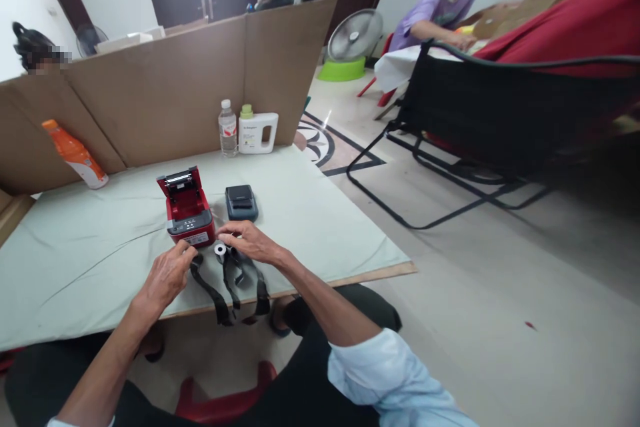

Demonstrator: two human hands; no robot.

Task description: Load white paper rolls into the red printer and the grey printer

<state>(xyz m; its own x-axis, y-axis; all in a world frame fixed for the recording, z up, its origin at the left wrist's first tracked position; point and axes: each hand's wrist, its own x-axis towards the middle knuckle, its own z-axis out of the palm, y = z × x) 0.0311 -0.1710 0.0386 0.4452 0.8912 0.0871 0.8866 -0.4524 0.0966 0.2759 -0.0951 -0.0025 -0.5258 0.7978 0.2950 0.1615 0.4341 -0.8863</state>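
Note:
A small red and black label printer (190, 213) stands on the table with its lid raised. My left hand (167, 273) is at its front left edge, fingers closed and bent at the dark end of a long black strip (210, 290). My right hand (250, 241) is by the printer's front right corner, fingers curled together just above a small roll with a white core (220, 250); whatever they pinch is hidden. More black strips (261, 290) trail from around the roll over the table's front edge. Behind my right hand lies a dark blue-grey handheld device (241, 202).
A cardboard screen (165, 87) borders the table (115, 233) at the back. Before it stand a clear bottle (228, 130) and a white jug (257, 133); an orange bottle (75, 153) leans at left. A folding chair (480, 107), a fan (355, 37) and a seated person are at right.

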